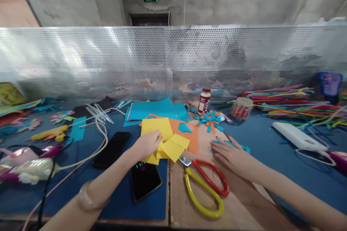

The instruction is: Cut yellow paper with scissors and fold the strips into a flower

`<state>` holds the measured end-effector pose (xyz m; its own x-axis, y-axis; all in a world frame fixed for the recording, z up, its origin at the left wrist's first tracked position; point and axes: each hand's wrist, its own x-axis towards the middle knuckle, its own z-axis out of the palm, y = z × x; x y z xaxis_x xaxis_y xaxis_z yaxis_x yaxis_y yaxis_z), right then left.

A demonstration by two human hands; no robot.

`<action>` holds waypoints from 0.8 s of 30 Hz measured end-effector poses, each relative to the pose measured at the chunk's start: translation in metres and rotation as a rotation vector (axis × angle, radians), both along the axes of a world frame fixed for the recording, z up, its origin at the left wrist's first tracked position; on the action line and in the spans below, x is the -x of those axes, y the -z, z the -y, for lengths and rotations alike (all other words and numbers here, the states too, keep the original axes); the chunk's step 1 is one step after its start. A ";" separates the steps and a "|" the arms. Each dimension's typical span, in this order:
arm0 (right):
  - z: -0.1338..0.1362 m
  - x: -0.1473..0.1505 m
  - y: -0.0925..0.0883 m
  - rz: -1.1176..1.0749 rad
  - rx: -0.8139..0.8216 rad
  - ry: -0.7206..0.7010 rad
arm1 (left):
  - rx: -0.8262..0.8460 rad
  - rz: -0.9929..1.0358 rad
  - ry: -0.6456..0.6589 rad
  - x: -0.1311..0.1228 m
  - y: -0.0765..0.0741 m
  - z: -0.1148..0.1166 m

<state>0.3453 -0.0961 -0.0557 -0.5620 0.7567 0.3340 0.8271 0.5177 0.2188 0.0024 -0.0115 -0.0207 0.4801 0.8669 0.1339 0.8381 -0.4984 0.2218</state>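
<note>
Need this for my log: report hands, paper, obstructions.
Left hand curled at yellow paper, grip unclear. Right hand open over blue cutout. Scissors lying between hands, blade ends hidden by yellow paper.

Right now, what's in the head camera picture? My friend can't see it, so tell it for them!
Two hands are at a craft table: the left hand is curled over yellow paper, the right hand spread over blue cut paper. Red-and-yellow-handled scissors lie between the arms, with a blue-and-orange paper flower beyond.
</note>
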 end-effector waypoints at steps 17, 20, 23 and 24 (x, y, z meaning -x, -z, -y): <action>-0.050 0.155 -0.068 -0.773 0.201 -0.149 | -0.020 0.779 0.022 0.013 -0.037 -0.006; -0.061 0.165 -0.071 -0.900 0.392 -0.147 | 0.000 0.821 0.053 0.011 -0.036 -0.005; -0.065 0.166 -0.068 -0.939 0.489 -0.143 | 0.079 0.852 0.104 0.007 -0.032 -0.005; -0.065 0.165 -0.066 -0.963 0.516 -0.137 | 0.126 0.860 0.133 0.007 -0.031 -0.005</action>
<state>0.1807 -0.0308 0.0102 -0.3262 0.8825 0.3389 0.4637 0.4618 -0.7561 -0.0044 -0.0064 0.0108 0.3550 0.8436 0.4028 0.2916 -0.5093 0.8097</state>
